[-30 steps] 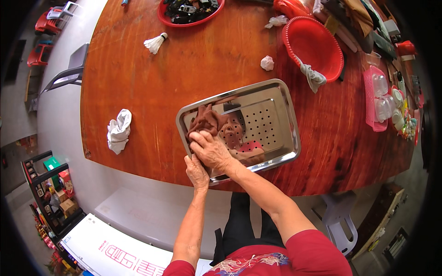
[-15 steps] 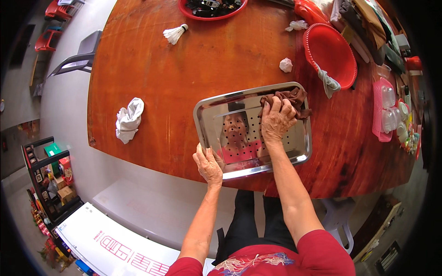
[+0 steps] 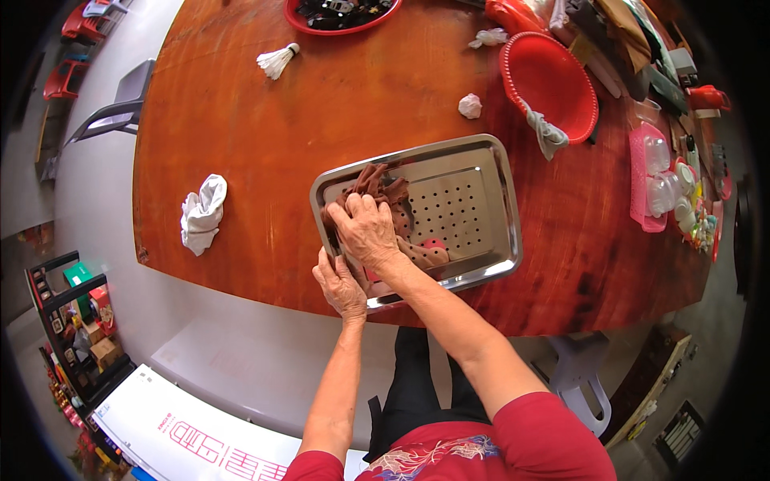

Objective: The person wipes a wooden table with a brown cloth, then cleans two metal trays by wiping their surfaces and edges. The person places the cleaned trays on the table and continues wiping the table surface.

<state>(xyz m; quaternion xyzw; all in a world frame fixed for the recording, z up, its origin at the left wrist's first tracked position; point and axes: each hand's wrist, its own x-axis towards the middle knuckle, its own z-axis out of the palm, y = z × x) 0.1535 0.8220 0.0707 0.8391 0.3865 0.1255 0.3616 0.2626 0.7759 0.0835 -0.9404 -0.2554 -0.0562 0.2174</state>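
Observation:
A shiny metal tray (image 3: 501, 200) with a perforated bottom lies slightly turned on the wooden table, close to its near edge. My left hand (image 3: 343, 289) grips the tray's rim at the near left corner, fingers on the outer side and thumb toward the inside. A crumpled brown cloth (image 3: 385, 183) is bunched under my right hand (image 3: 370, 230), whose bent fingers press it against the tray's left end. My right forearm crosses over the near rim, close beside my left hand.
On the wooden table (image 3: 241, 120) lie a white cloth (image 3: 204, 215), a shuttlecock (image 3: 277, 61) and a crumpled tissue (image 3: 470, 106). A red basket (image 3: 593, 104) with a grey cloth over its rim stands right. A red bowl (image 3: 345, 30) of dark items sits at the back; a pink basket (image 3: 638, 176) holds clear containers.
My right hand has swept the brown cloth from the tray's far right part across to its left end. The left hand stays on the rim. The whole view has shifted slightly.

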